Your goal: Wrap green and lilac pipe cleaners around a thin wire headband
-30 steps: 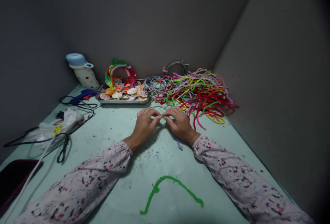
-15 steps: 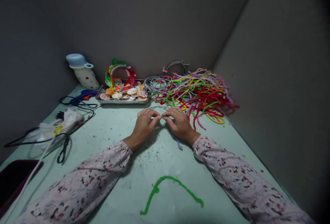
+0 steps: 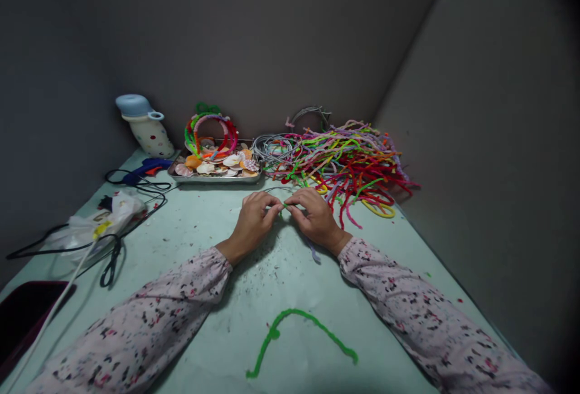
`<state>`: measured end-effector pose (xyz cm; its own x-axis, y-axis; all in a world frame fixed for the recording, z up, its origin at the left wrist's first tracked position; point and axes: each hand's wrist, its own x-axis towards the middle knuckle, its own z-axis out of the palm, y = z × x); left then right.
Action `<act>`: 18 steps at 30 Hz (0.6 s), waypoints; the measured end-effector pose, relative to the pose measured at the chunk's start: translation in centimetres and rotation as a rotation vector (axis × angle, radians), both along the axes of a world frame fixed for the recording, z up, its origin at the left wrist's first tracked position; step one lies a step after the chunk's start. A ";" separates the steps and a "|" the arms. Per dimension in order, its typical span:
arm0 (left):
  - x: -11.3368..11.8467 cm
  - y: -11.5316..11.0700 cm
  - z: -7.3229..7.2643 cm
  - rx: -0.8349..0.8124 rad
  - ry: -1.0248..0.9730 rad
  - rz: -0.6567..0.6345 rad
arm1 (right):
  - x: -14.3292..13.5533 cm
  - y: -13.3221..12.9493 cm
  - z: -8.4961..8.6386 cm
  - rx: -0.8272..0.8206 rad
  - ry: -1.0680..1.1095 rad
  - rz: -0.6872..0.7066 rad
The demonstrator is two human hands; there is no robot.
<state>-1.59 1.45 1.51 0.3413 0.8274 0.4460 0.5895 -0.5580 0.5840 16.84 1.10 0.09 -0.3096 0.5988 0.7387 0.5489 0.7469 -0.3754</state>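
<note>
My left hand (image 3: 257, 220) and my right hand (image 3: 316, 217) meet above the middle of the table, thumbs and forefingers closed in a pinch. A short bit of green pipe cleaner (image 3: 280, 215) shows between the fingertips, mostly hidden by them. Behind the fingers a thin grey wire (image 3: 277, 188) curves from one hand to the other. From under my right hand pokes a lavender pipe cleaner end (image 3: 314, 253). Nearer to me, a bent green pipe cleaner (image 3: 296, 311) lies on the table, apart from both hands.
A metal tray (image 3: 217, 180) holds shells and colourful wrapped hoops (image 3: 194, 134). Right of it lie coiled grey wires (image 3: 274, 149) and a pile of pipe cleaners (image 3: 353, 152). At left are a bottle (image 3: 147, 131), a blue glue gun (image 3: 147, 168), cables, a plastic bag (image 3: 120, 209) and a dark phone-like object (image 3: 31, 315).
</note>
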 end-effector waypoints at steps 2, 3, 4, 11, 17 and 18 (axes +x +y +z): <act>0.0 0.0 0.1 -0.011 0.001 -0.005 | 0.0 0.0 0.0 0.007 -0.003 0.003; 0.0 0.0 0.1 -0.018 0.001 -0.006 | 0.0 0.0 -0.1 0.011 -0.002 0.002; 0.0 -0.1 0.1 -0.025 -0.001 -0.006 | 0.0 0.0 -0.1 0.013 -0.001 0.001; -0.1 0.0 0.0 -0.038 -0.017 -0.009 | 0.0 -0.1 0.0 0.014 0.005 -0.002; -0.1 0.0 0.2 -0.036 -0.002 -0.012 | 0.0 -0.1 0.0 0.006 -0.008 0.008; 0.0 0.0 0.2 -0.042 0.002 -0.013 | 0.0 -0.1 0.0 0.004 -0.007 0.010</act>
